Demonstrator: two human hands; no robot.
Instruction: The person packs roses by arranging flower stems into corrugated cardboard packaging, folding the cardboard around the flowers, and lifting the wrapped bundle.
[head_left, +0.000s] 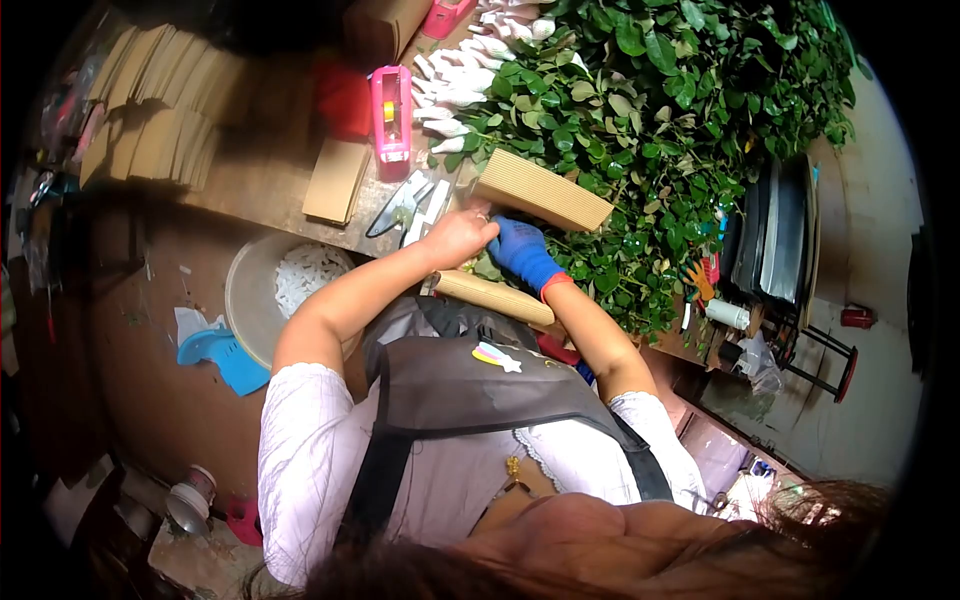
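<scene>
My left hand (pixel 460 238), bare, is closed with its fingertips pinched together against my right hand. My right hand (pixel 523 250) wears a blue glove with an orange cuff, and its fingers are curled in. Whatever lies between the fingers is hidden. A piece of ribbed cardboard (pixel 545 190) stands just beyond both hands. Another curved ribbed cardboard piece (pixel 492 296) lies on the near side, against my apron. Whether the two pieces join under my hands I cannot tell. Leafy green stems (pixel 610 270) lie right beside the gloved hand.
A pink tape dispenser (pixel 391 120), cut cardboard sheets (pixel 336 182) and clippers (pixel 400 203) lie on the table. White-wrapped flower heads (pixel 450 95) edge the leaf pile. Stacked cardboard (pixel 160 100) stands far left. A bin (pixel 245 300) with white scraps is below.
</scene>
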